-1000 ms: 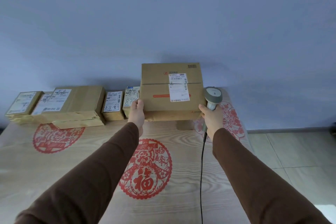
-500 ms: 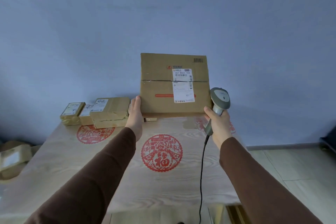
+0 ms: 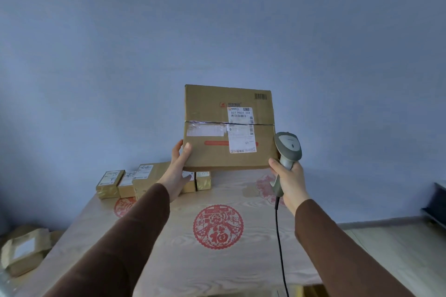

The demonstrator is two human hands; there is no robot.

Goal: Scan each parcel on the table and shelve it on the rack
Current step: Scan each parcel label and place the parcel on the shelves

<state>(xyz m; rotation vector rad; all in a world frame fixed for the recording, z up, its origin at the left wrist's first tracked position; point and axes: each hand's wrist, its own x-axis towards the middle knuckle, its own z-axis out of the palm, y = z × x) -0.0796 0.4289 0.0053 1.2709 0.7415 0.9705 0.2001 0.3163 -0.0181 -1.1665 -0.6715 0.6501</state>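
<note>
So I had the big cardboard parcel [image 3: 217, 128] up off the bench [image 3: 183, 260], tilted so its labelled face pointed back at me. My left hand [image 3: 177, 171] gripped it at the lower left corner, thumb curled over the front face and the rest of the fingers tucked underneath or behind where I couldn't see them. The white shipping label [image 3: 242, 130] sat on the right half of that face, straddling the tape seam, with a small printed barcode [image 3: 260, 96] up in the top right corner.

My right hand [image 3: 288, 179] was wrapped tight round the handle of the grey scanner [image 3: 287, 149], head upright just beside the parcel's lower right edge. Whether it actually touched the box, couldn't tell. Its black cable [image 3: 280, 243] hung straight down past my wrist.

Further back on the bench, against the blue wall, sat a row of smaller parcels [image 3: 125, 182], all with labels up, partly hidden behind my left hand. The bench top had red paper-cut style medallions [image 3: 218, 226] printed on it. Off the left side, lower down, was a blurry heap of tan packages [image 3: 24, 252].
</note>
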